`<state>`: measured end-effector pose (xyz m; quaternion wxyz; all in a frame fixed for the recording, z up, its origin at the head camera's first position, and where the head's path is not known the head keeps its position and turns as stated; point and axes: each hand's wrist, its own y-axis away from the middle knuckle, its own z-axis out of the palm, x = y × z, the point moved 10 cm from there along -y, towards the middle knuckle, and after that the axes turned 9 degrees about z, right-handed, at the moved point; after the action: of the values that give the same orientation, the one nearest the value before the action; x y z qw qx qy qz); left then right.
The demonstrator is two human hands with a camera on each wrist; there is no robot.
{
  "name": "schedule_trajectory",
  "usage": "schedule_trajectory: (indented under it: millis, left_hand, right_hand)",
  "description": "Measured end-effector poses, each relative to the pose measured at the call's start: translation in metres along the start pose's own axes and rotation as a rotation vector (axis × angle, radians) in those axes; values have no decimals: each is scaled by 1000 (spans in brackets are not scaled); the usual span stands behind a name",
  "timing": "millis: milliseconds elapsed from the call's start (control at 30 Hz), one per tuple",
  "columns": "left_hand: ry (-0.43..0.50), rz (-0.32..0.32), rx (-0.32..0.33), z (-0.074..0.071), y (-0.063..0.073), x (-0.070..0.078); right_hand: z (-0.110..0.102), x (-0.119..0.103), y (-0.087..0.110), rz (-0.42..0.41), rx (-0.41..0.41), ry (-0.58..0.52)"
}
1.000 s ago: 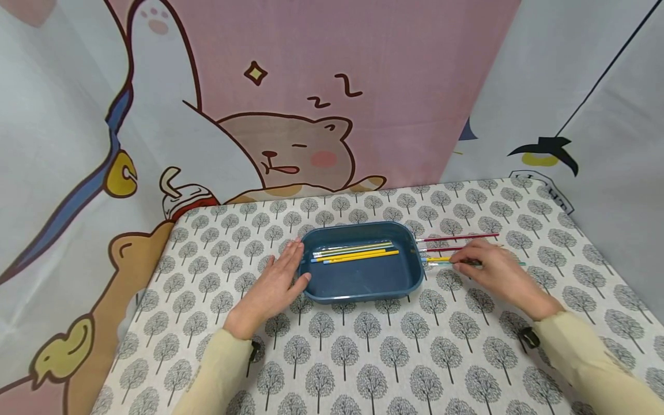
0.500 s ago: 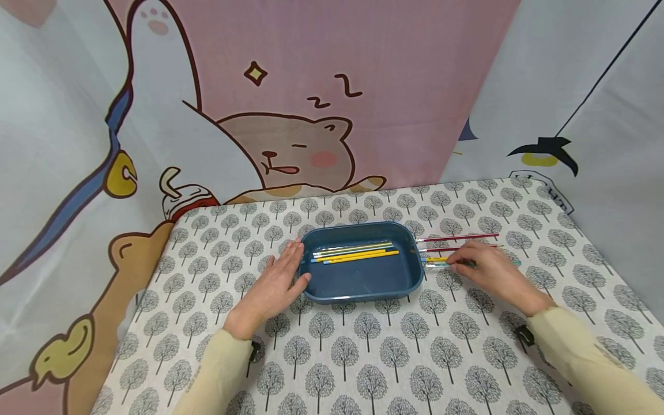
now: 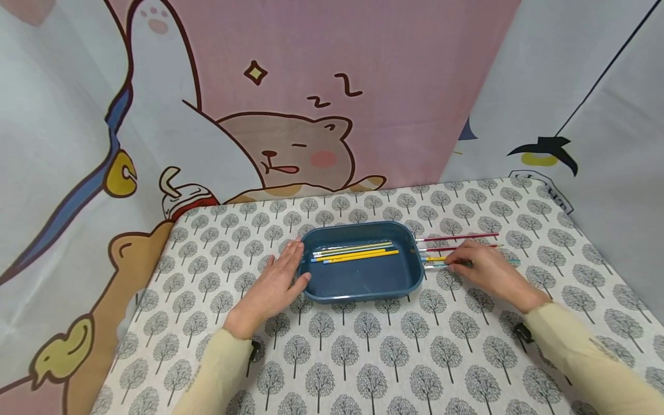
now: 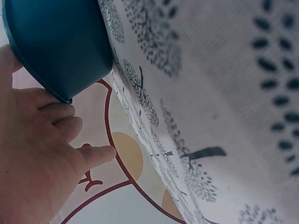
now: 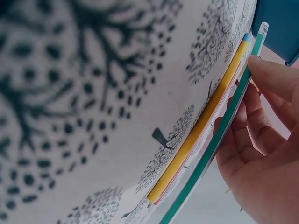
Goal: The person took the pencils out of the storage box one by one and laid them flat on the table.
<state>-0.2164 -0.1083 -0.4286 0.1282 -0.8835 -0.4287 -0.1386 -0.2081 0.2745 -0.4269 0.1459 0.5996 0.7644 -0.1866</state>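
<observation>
My right hand (image 3: 479, 268) pinches a green pencil (image 5: 224, 121) with a white eraser end, just right of the blue basin (image 3: 363, 291). Beneath and beside it a yellow pencil (image 5: 191, 133) with a blue end lies on the cloth. My left hand (image 3: 277, 282) rests against the basin's left end, fingers fairly straight; in the left wrist view its fingers touch the basin rim (image 4: 35, 77). Inside the basin lie yellow pencils (image 3: 363, 257) with blue ends and striped pencils (image 3: 353, 248) behind them. My right fingers cover part of the green pencil in the head view.
Two dark red pencils (image 3: 467, 237) lie on the cloth right of the basin, behind my right hand. The table (image 3: 373, 351) has a tree-print cloth. A cartoon-print curtain (image 3: 404, 86) stands along the back and sides.
My right hand has shifted slightly left, and the green pencil with it. My left hand and the basin have stayed in place.
</observation>
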Motion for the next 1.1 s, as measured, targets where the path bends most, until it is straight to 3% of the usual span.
schedule_trajectory:
  millis: [900, 1100]
  left_hand:
    - [7, -4, -5, 0, 0, 0]
    - [17, -10, -12, 0, 0, 1]
  right_hand:
    - [10, 1, -5, 47, -87, 38]
    - [11, -1, -6, 21, -79, 43]
